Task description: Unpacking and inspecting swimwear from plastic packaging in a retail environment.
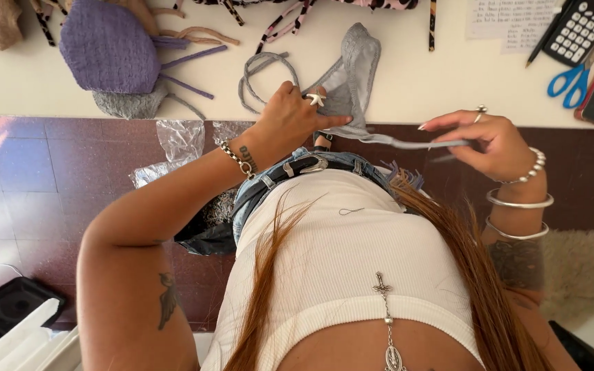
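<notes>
The left hand (290,120) is closed on the grey knitted swimwear piece with long thin grey ties (352,79): thumb and fingers pinch the fabric at its lower edge, just over the front edge of the cream-white worktop (414,82). The upper part of the piece lies flat on the worktop; one looped tie curls on the surface to the left of the hand. The right hand (493,141) is closed on a single grey tie, which runs taut from the garment's lower corner across the gap between the hands, off the table edge and above the dark red tiled floor (29,178).

Progress, as judged from the layout: the grey piece is separated from the other garments and one tie is drawn out straight. The other tie is not yet straightened and the piece is not yet folded or packed. A crumpled clear plastic bag (177,141) hangs below the table edge, empty as far as can be seen.

Other items on the worktop, none touched:
- purple knitted swimwear piece with purple ties (111,45), resting on a second grey knitted piece (128,104)
- blue-handled scissors (572,81)
- black calculator (582,29)
- handwritten paper sheet (510,20)
</notes>
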